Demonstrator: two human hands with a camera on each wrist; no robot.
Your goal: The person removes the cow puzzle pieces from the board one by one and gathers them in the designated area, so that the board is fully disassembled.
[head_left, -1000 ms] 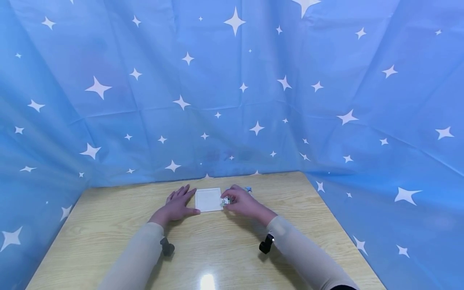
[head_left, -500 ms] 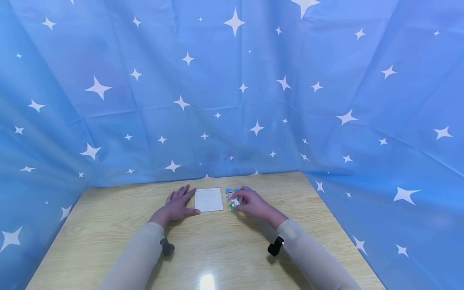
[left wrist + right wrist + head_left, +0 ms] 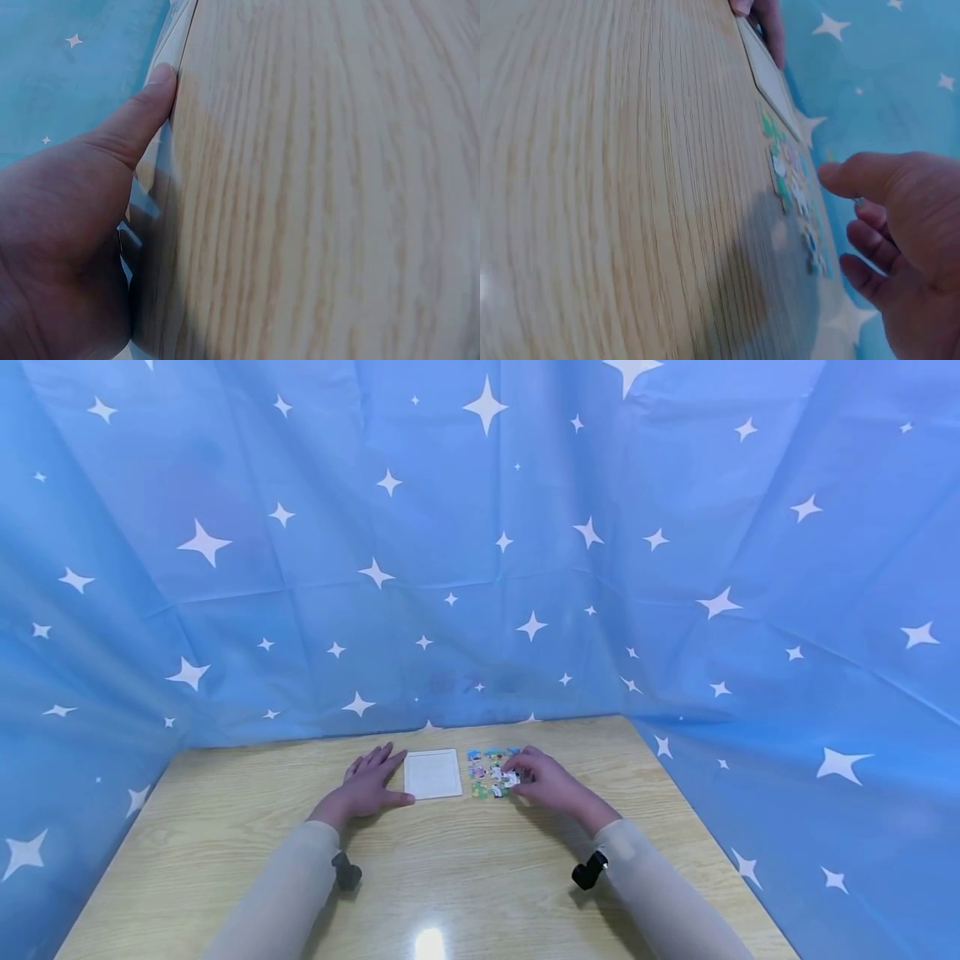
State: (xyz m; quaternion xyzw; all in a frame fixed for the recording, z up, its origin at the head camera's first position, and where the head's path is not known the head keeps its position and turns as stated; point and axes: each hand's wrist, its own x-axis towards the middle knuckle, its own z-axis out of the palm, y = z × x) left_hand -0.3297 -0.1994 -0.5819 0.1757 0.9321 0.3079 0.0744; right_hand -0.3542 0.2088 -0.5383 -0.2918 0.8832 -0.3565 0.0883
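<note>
My left hand (image 3: pixel 367 783) lies spread beside a white square puzzle tray (image 3: pixel 432 775), its thumb and a fingertip touching the left side. In the left wrist view its thumb (image 3: pixel 142 112) is stretched along the tray's edge. Right of the tray, several colourful jigsaw pieces (image 3: pixel 480 772) lie in loose rows on the table. Over the right part of these pieces my right hand (image 3: pixel 551 785) pinches a jigsaw piece (image 3: pixel 512 778) between thumb and fingers. In the right wrist view only small edges of the held piece (image 3: pixel 859 201) show past the thumb; its picture is hidden.
The light wooden table (image 3: pixel 450 877) ends close behind the tray and pieces. A blue curtain with white stars (image 3: pixel 480 568) hangs behind and at both sides. Each wrist wears a black camera mount (image 3: pixel 588 870).
My right hand has moved right, from the tray's right edge to over the right part of the loose pieces, uncovering more of them. The left hand and tray have stayed put.
</note>
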